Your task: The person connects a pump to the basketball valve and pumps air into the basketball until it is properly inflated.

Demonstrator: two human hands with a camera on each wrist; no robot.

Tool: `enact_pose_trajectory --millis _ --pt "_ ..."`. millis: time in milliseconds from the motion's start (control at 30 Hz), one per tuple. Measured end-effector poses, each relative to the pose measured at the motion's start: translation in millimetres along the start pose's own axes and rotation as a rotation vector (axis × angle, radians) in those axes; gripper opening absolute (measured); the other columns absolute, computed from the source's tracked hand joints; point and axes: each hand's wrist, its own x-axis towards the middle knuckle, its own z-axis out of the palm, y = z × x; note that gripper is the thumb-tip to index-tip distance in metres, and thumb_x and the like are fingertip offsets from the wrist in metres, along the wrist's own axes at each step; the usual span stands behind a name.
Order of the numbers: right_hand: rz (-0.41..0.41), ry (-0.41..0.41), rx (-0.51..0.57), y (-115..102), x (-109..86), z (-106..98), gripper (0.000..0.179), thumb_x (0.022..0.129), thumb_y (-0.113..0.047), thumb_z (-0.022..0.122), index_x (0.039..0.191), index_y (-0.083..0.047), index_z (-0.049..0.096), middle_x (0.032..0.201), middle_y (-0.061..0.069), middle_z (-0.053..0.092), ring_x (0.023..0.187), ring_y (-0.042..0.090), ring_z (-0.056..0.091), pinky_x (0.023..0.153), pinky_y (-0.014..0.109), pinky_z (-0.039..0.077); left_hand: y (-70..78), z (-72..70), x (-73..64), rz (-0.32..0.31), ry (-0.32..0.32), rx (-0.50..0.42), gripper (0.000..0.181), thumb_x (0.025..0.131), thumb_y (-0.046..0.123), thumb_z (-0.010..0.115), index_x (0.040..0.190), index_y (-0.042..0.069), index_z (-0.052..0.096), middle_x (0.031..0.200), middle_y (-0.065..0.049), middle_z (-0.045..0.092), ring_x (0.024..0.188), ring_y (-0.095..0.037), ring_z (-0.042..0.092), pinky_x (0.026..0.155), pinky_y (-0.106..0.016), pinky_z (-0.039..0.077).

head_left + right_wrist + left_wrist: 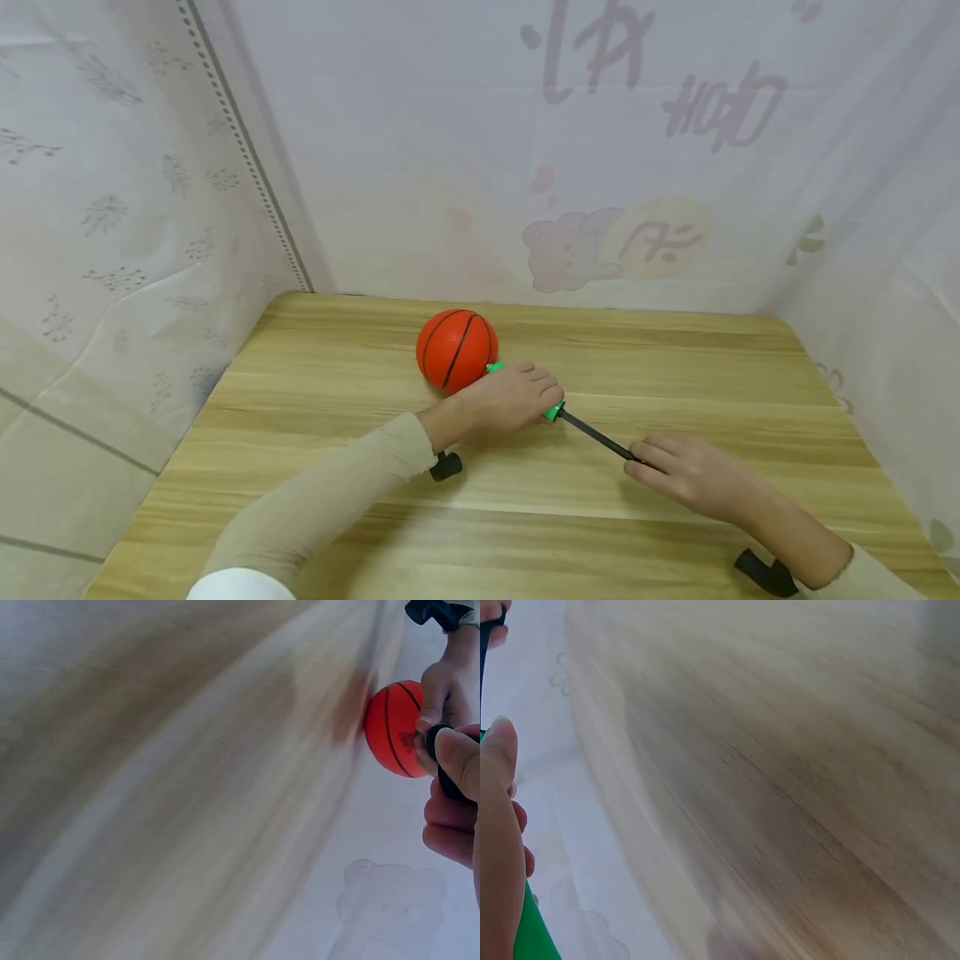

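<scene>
The red ball [454, 348] is lined with black. Near it, the tube [553, 412] is coloured green, the rod [597, 435] black.

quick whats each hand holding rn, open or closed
Left hand: closed, holding the green cylindrical barrel.
Right hand: closed, holding the far end of the thin black rod.

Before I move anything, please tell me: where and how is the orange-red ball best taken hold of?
I would grip the ball across its upper left, coming from above and the left in the head view. It is round, without a handle, and that part looks uncovered, while the left hand and the tool's green end crowd its lower right.
</scene>
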Motion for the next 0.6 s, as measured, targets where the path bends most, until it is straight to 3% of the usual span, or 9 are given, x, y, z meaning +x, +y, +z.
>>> enact_pose_trajectory --millis 233,600 --pt "0.019 0.008 -0.002 3 3.0 3 0.040 0.112 -0.008 0.033 0.096 -0.006 0.069 0.092 0.006 0.067 0.075 0.016 0.063 0.061 0.024 0.055 -4.0 -1.7 -1.0 -0.029 -0.009 0.017 0.028 0.106 0.038 0.053 0.118 0.013 0.057 0.113 0.005 0.064 0.104 -0.011 0.056 0.091 -0.022 0.043" --pt "0.015 -0.081 -0.023 19 37.4 28 0.039 0.112 -0.010 0.030 0.098 -0.006 0.066 0.093 0.004 0.065 0.075 0.013 0.059 0.060 0.020 0.049 -1.5 0.2 2.4 -0.027 0.031 0.091 0.027 0.105 0.039 0.054 0.113 0.014 0.058 0.109 0.006 0.064 0.100 -0.011 0.056 0.083 -0.021 0.042"
